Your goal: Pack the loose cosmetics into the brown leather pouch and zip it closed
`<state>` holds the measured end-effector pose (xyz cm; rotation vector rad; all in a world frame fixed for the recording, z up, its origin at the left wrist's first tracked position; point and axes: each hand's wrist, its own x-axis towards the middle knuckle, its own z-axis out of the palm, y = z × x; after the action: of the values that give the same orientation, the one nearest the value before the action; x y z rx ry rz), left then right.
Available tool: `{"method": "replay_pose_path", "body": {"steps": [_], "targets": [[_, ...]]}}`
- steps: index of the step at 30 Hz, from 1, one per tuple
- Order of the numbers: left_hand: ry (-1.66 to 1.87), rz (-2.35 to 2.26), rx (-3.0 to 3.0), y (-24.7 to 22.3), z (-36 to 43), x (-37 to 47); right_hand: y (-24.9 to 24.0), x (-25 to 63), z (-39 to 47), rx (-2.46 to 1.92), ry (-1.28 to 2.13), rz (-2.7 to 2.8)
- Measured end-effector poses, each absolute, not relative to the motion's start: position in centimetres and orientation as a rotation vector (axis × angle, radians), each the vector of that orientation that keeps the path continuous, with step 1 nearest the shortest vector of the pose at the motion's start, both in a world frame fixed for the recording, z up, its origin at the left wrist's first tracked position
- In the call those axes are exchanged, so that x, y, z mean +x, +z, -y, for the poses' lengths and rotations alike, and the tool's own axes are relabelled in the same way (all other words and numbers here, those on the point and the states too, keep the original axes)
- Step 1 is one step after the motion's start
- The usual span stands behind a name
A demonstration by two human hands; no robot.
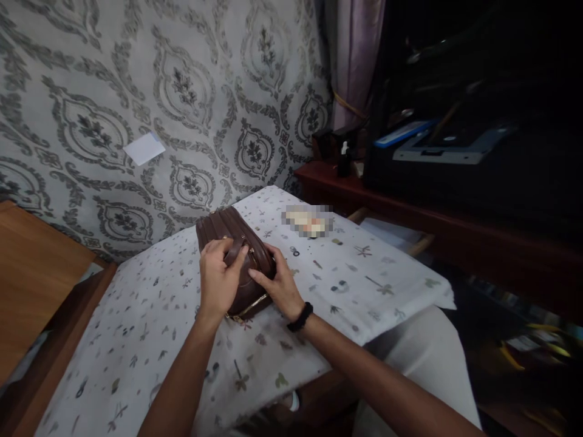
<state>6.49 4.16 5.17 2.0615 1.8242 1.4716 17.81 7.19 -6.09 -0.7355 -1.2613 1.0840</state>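
Note:
A brown leather bag (232, 227) with gold-coloured zippers lies on the cloth-covered table, its near end towards me. My left hand (221, 273) is on the bag's upper left side, the thumb and fingers pinching the brown leather near the top. On the right side, my right hand (280, 282) wraps its fingers around the bag's edge, with the thumb resting on the near end. A black band (300, 317) circles my right wrist. Part of an open-looking zipper (257, 303) shows low on the near end. The inside of the bag is hidden.
A white patterned cloth (150, 315) covers the table. A pixelated pale item (307, 221) lies right of the bag. Wooden furniture (40, 279) stands at left, a dark red shelf (325, 176) at right, beside a partly open drawer (392, 233). Patterned wallpaper is behind.

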Motion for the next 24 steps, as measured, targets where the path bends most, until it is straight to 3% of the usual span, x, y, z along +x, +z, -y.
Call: {"method": "replay_pose_path", "body": {"steps": [15, 24], "targets": [[1.518, -1.690, 2.309, 4.9, -3.8, 6.7, -7.3, 17.0, -7.6, -0.781, 0.903, 1.348], [1.245, -1.814, 2.543, 4.9, -2.7, 6.1, -6.3, 18.0, -7.3, -0.748, 0.931, 1.395]]}}
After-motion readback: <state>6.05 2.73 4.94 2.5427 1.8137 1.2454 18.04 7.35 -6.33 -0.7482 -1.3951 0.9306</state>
